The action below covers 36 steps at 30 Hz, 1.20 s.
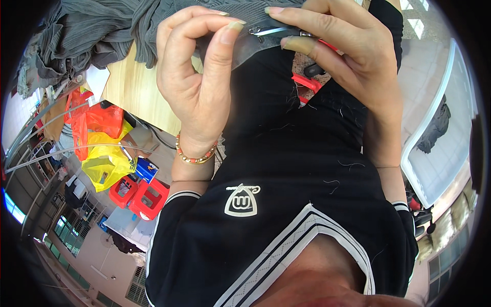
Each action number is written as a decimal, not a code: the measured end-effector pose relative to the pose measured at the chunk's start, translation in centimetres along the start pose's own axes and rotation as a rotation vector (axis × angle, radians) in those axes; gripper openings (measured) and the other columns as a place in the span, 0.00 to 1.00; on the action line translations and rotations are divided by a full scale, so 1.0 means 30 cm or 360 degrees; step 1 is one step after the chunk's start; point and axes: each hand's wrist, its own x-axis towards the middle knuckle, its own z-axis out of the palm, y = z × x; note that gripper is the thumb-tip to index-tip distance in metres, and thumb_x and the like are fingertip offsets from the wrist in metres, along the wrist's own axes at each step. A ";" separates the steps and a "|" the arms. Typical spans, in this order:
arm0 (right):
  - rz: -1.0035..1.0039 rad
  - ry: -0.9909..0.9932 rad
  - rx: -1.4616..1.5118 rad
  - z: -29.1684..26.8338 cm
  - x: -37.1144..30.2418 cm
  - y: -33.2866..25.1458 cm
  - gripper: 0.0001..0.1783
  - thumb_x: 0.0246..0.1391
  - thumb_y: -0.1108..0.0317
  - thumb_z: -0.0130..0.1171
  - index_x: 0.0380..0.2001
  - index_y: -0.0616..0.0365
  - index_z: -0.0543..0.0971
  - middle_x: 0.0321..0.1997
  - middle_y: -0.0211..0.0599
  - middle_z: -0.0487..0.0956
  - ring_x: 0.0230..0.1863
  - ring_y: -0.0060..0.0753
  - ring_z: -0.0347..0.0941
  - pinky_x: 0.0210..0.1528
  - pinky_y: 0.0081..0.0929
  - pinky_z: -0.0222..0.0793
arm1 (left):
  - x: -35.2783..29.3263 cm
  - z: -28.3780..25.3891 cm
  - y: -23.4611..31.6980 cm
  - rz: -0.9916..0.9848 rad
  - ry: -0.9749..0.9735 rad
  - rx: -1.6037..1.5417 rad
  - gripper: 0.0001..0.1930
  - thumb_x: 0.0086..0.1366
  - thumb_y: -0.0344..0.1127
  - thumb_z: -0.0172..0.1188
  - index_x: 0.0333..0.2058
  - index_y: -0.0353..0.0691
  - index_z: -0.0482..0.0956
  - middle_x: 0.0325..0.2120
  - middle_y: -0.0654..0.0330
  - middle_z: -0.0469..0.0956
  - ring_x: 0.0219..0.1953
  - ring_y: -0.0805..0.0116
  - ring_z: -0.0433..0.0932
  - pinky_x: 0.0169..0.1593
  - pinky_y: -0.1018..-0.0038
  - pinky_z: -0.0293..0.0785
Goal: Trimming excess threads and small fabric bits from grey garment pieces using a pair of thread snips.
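At one o'clock, right hand [355,56] clamps metal tool [273,31] between fingers. At eleven, left hand [197,74] joins thumb and forefinger.

Head view, one item: wide fisheye, the left of a side-by-side pair worn on the person's head; picture upright, unmirrored. From the room I see it face steeply down the wearer's own front: striped neckline [308,219] very near at the lower edge, black shirt [302,176] filling the centre, left hand [197,87] and right hand [358,61] close at top. Farther room curves along both sides.
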 end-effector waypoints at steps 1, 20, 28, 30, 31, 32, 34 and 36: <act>0.0084 -0.0066 -0.0063 -0.014 0.008 -0.019 0.23 0.44 0.69 0.76 0.47 0.51 0.87 0.29 0.31 0.77 0.28 0.31 0.74 0.29 0.26 0.68 | 0.003 0.003 0.001 0.0003 -0.0004 -0.0010 0.04 0.70 0.23 0.60 0.41 0.32 0.80 0.45 0.57 0.77 0.48 0.72 0.76 0.55 0.78 0.71; -0.0090 0.0106 0.0055 0.005 0.002 0.027 0.19 0.46 0.71 0.75 0.45 0.53 0.88 0.28 0.30 0.78 0.26 0.28 0.75 0.26 0.25 0.67 | 0.003 0.022 -0.021 0.0068 0.0077 0.0045 0.06 0.69 0.27 0.63 0.43 0.35 0.79 0.45 0.55 0.77 0.48 0.67 0.75 0.54 0.74 0.69; 0.0227 0.0343 0.0441 0.035 -0.041 0.092 0.21 0.48 0.76 0.74 0.48 0.66 0.85 0.32 0.33 0.78 0.34 0.23 0.72 0.37 0.20 0.64 | -0.049 -0.041 -0.107 0.0273 0.0110 0.0421 0.10 0.63 0.26 0.68 0.42 0.38 0.79 0.41 0.56 0.76 0.45 0.61 0.75 0.47 0.72 0.72; 0.0214 0.0310 0.0482 0.044 -0.046 0.100 0.20 0.49 0.76 0.74 0.47 0.66 0.85 0.33 0.33 0.77 0.34 0.23 0.71 0.37 0.19 0.63 | -0.044 -0.055 -0.108 0.0251 0.0096 0.0429 0.09 0.63 0.25 0.68 0.41 0.37 0.79 0.39 0.57 0.77 0.43 0.62 0.75 0.47 0.71 0.72; 0.0233 0.0269 0.0495 0.046 -0.047 0.099 0.20 0.49 0.76 0.74 0.47 0.67 0.85 0.33 0.33 0.77 0.34 0.23 0.71 0.37 0.19 0.64 | -0.044 -0.064 -0.106 0.0233 0.0073 0.0437 0.08 0.63 0.25 0.67 0.40 0.37 0.78 0.38 0.57 0.77 0.41 0.62 0.76 0.46 0.71 0.72; 0.0249 0.0227 0.0509 0.048 -0.045 0.097 0.20 0.49 0.77 0.73 0.47 0.67 0.85 0.33 0.33 0.77 0.34 0.23 0.71 0.38 0.20 0.64 | -0.047 -0.073 -0.110 0.0227 0.0086 0.0450 0.08 0.63 0.25 0.67 0.40 0.37 0.78 0.38 0.57 0.77 0.41 0.62 0.76 0.46 0.71 0.72; 0.0264 0.0206 0.0507 0.045 -0.041 0.081 0.20 0.48 0.77 0.74 0.47 0.67 0.85 0.33 0.33 0.77 0.34 0.23 0.71 0.38 0.20 0.64 | -0.047 -0.085 -0.125 0.0126 0.0094 0.0376 0.07 0.64 0.24 0.67 0.39 0.36 0.78 0.36 0.58 0.77 0.39 0.61 0.76 0.46 0.71 0.73; 0.0320 0.0227 0.0473 0.031 -0.039 0.062 0.20 0.48 0.77 0.73 0.47 0.68 0.85 0.33 0.33 0.77 0.34 0.23 0.71 0.38 0.20 0.64 | -0.030 -0.092 -0.137 0.0174 0.0071 0.0469 0.07 0.64 0.24 0.66 0.39 0.36 0.78 0.36 0.57 0.77 0.40 0.61 0.77 0.46 0.71 0.73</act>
